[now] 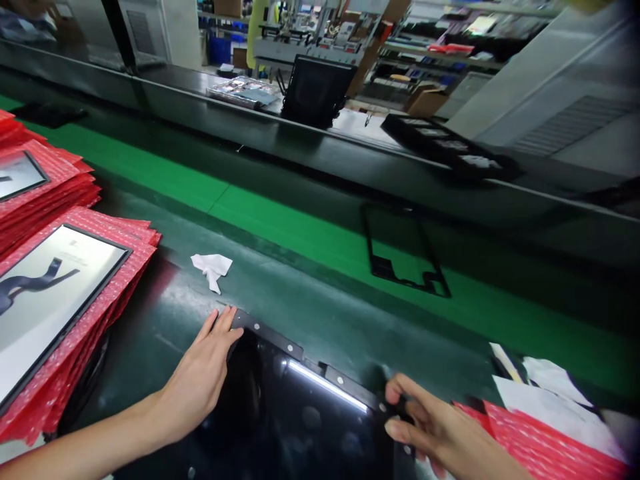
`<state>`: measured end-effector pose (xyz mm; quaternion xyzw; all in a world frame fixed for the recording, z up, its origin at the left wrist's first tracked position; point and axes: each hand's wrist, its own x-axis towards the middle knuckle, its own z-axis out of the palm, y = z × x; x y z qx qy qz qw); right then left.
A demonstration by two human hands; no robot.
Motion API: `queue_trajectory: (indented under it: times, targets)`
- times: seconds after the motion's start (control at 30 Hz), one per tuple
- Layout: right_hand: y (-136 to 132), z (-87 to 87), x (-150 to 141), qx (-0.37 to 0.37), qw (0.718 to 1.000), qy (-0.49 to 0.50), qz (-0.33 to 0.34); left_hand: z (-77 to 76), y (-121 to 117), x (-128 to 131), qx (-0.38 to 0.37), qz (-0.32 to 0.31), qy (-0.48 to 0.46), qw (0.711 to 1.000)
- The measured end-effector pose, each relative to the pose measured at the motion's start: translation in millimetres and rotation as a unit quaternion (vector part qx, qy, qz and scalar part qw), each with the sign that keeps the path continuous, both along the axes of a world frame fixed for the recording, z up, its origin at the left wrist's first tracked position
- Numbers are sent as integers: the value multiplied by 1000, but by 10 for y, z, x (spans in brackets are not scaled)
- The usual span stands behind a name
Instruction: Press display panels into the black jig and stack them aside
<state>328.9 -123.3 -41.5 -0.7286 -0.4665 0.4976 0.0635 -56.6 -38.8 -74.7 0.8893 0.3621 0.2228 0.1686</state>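
A glossy black screen panel (295,413) with a black frame along its top edge lies on the dark bench in front of me. My left hand (203,377) lies flat on the panel's upper left corner, fingers stretched out. My right hand (430,427) pinches the panel's upper right corner, fingers curled round the frame edge. A strip of light reflects off the glass near the top edge.
Stacks of red bubble bags holding screens (60,293) sit at the left, and more red bags (545,440) at the right. A crumpled white wipe (213,267) lies ahead. An empty black frame (405,257) rests on the green belt (280,220). A black tray (450,150) sits on the far rail.
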Motion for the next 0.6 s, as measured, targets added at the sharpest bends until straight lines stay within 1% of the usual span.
queue_trajectory:
  times: [0.1, 0.17, 0.23, 0.3, 0.4, 0.5, 0.6]
  targets:
    - [-31, -29, 7, 17, 1000, 16, 6, 49, -2, 26, 43, 8, 57, 997]
    - [-71, -58, -4, 49, 999, 2, 4, 91, -1, 50, 79, 18, 95, 992]
    - [-129, -75, -54, 104, 994, -34, -2, 125, 0, 70, 111, 27, 121, 986]
    - [-194, -73, -149, 153, 984, -93, -6, 139, 6, 80, 131, 30, 133, 982]
    - [-275, -59, -330, 198, 967, -160, -13, 118, 30, 70, 147, 29, 125, 981]
    - [-334, -76, -439, 255, 953, -158, -48, 71, 53, 26, 157, 27, 93, 983]
    - [-409, -78, -414, 289, 944, -144, -74, 19, 1, -59, 162, 26, 64, 984]
